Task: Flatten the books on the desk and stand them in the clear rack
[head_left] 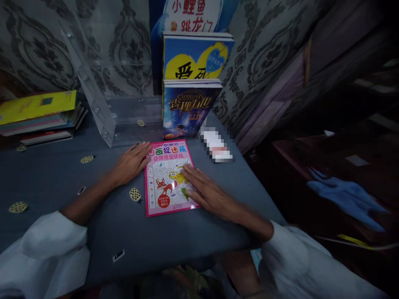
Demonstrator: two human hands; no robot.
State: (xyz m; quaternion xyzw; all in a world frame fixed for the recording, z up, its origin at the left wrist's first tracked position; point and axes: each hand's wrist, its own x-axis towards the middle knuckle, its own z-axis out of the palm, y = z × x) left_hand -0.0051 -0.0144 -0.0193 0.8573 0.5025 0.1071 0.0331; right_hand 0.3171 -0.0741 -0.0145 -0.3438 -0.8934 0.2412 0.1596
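A pink picture book [170, 187] with a fox and a tiger on its cover lies closed on the dark table. My left hand [132, 162] rests at its upper left edge, fingers stretched out and fingertips touching the border. Across the right side of the cover lies my right hand [204, 189], flat with its fingers extended. Just behind the book stands a clear acrylic book rack [102, 112]. Upright books fill its right side, a dark blue book [188, 108] in front and a blue and yellow book [196, 54] behind it.
A stack of books [40, 112] with a yellow one on top lies at the far left. Beside the rack's right end is a white pixelated item [216, 145]. The table [102, 236] ends at the right, where a blue cloth [346, 197] lies on something lower.
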